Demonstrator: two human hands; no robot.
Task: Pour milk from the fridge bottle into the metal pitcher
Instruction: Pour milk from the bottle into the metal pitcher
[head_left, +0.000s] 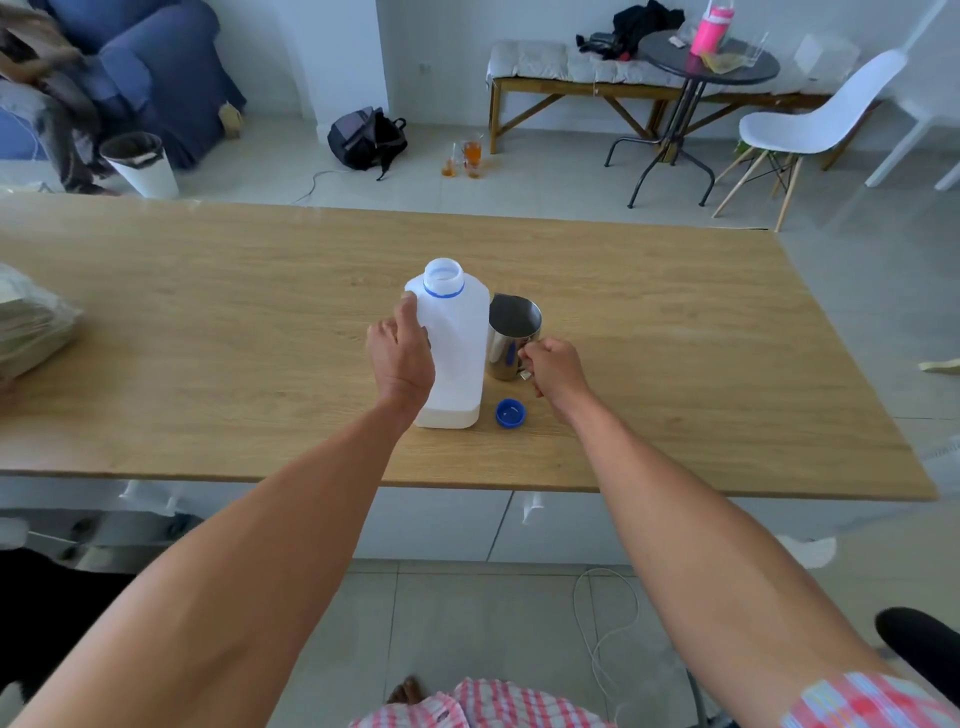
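A translucent white milk bottle with a blue neck ring stands upright and uncapped in the middle of the wooden table. Only a low layer of milk shows at its bottom. My left hand grips the bottle's left side at the handle. Touching the bottle on its right is the metal pitcher, upright. My right hand is closed around the pitcher's handle. The blue cap lies upside down on the table in front of the pitcher.
A stack wrapped in plastic sits at the table's left edge. Beyond the table are a white bin, a backpack, glasses on the floor, a round black table and a white chair.
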